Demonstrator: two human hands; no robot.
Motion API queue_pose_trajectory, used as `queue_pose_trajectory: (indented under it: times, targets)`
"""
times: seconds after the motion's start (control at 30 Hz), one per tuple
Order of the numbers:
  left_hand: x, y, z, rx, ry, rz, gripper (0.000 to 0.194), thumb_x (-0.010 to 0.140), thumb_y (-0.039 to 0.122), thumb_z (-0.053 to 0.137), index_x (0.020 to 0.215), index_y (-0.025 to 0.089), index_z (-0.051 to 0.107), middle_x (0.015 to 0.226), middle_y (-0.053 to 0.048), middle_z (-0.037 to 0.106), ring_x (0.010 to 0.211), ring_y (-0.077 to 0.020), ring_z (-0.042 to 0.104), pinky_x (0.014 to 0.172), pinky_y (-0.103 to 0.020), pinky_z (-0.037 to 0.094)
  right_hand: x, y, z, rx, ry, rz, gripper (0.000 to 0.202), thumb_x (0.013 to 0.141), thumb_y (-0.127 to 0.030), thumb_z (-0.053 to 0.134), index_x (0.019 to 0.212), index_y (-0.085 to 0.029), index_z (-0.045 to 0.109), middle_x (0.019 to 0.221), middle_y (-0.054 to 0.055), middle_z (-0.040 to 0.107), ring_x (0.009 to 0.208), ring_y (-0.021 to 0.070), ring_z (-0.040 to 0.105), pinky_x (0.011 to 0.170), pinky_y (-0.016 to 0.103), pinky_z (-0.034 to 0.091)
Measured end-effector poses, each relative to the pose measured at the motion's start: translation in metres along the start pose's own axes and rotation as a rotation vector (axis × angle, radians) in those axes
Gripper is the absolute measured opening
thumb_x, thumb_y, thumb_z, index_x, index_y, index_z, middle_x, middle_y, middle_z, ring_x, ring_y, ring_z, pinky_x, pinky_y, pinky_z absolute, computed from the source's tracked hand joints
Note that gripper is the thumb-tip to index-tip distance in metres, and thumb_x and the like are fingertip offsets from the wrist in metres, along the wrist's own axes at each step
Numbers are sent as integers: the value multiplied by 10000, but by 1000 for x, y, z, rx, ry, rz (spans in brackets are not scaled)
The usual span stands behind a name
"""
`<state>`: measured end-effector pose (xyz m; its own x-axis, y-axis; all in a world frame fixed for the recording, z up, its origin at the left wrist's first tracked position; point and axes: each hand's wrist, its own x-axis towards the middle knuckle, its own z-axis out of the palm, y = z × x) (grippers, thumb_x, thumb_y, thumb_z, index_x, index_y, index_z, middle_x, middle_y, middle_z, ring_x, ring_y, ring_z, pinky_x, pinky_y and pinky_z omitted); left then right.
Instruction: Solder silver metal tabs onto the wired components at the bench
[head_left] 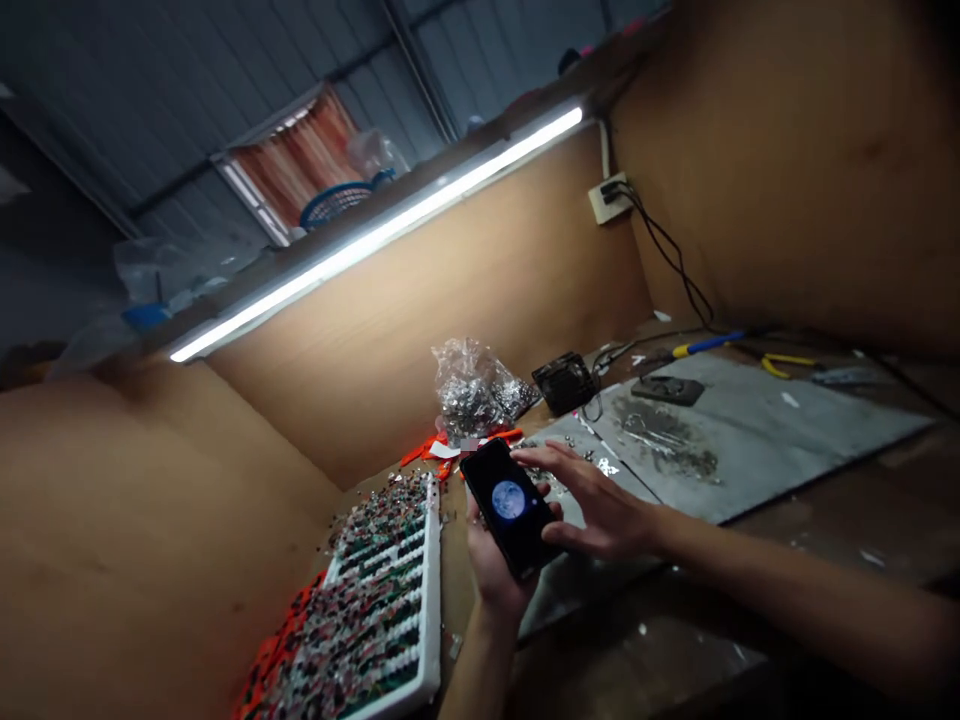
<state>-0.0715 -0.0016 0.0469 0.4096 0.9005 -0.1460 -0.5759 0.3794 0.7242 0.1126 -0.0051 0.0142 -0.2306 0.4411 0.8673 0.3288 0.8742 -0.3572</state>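
Left hand (491, 570) gripped a black phone (510, 508) from below — fingers wrapped round its lower edge, screen up, a blue globe graphic lit on it. Right hand (600, 505) lay at the phone's 3 o'clock, fingers spread and loose, holding nothing, thumb touching the phone's right edge. The phone sat in the air over the workbench (825, 500), just beside the grey mat (750, 440).

At the phone's 8 o'clock was a white tray (431, 620) packed with small components; at 12 o'clock a clear bag of metal bits (472, 385); at 2 o'clock a small black fan (564, 382). Yellow-handled pliers (787, 362) lay well apart at the far right.

Step in hand, as judged: working the phone screen, bench work paused. Any next touch would call for a steady left grip and one free right fingertip on the glass.
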Motion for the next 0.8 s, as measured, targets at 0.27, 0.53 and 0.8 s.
queue_pose_trajectory:
  times: [0.27,0.53,0.8]
  targets:
    - [0,2,7,31,41,-36,647,1026,633,375,1119,133,777,1011,-176,784,902,-342,761,891,-538,600,0,3,-2,19,17,8,794,981,-511,631,1628,-228,267,1540,155,555,1406,303,565,1285,589,304]
    - [4,-9,-4,-69,26,-8,590,1020,587,463,1183,105,761,1070,-175,787,942,-334,759,946,-506,575,-5,-10,0,-92,-35,16,628,979,-451,645,1531,-235,438,1492,131,588,1428,293,523,1266,561,319]
    - [25,-24,-34,-185,-159,-76,661,980,659,511,1276,109,725,1059,-176,791,1021,-351,752,910,-444,572,-8,1,4,-298,3,-134,506,1035,-493,516,1438,-189,551,1399,110,637,1348,261,580,1247,422,327]
